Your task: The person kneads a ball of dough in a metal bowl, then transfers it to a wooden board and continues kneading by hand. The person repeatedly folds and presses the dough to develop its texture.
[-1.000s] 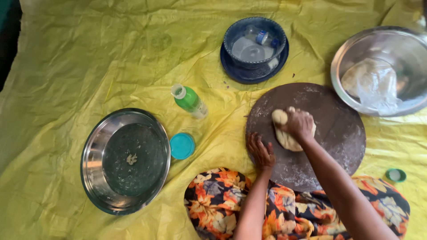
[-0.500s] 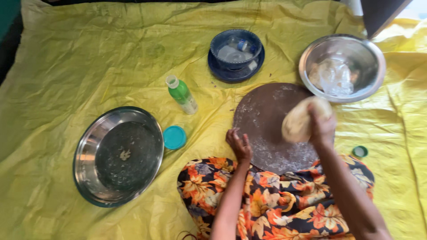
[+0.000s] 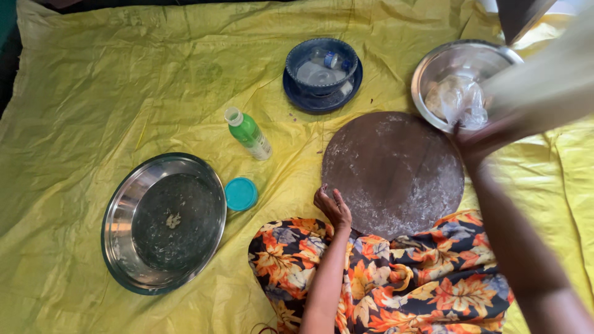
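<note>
A flattened piece of pale dough (image 3: 544, 80) is held up at the far right by the right hand (image 3: 479, 142), blurred in motion, with its fingers closed on the dough's lower edge, while the left hand (image 3: 333, 207) is rested with loosely curled, empty fingers on the near-left rim of the round floured board (image 3: 396, 173). The step in hand is judged to be shaping the dough in the air above the steel bowl (image 3: 433, 68); a controlled return to the board would be called for next. Everything is laid on a crumpled yellow sheet (image 3: 124, 80) spread over the floor, with a steel plate (image 3: 164, 222), teal lid (image 3: 240, 193), green bottle (image 3: 249, 133) and blue bowl (image 3: 322, 65) around.
</note>
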